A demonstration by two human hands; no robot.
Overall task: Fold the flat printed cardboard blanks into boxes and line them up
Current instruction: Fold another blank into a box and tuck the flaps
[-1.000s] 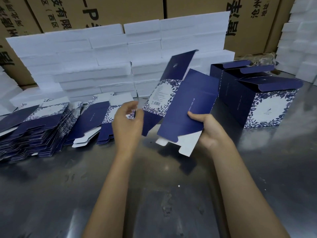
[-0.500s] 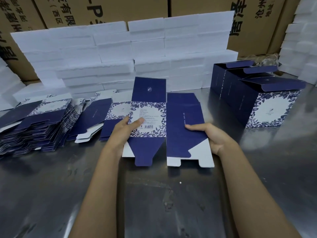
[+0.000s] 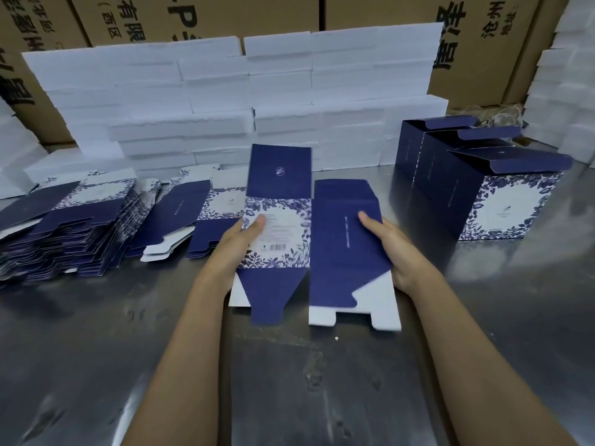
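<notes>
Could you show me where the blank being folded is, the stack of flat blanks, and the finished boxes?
Blank being folded (image 3: 344,246), head view: its plain blue right panel.
Stack of flat blanks (image 3: 64,233), head view: top sheet.
Finished boxes (image 3: 512,207), head view: nearest box's flowered front.

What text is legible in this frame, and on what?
"有限": brown carton, rear left, rotated.
"P": same carton.
"沧州": brown carton, rear right, rotated.
Other large carton characters: cropped, not readable.
Blank under the left hand: print and barcode, too small.
Folded box: logo line, blurred.
</notes>
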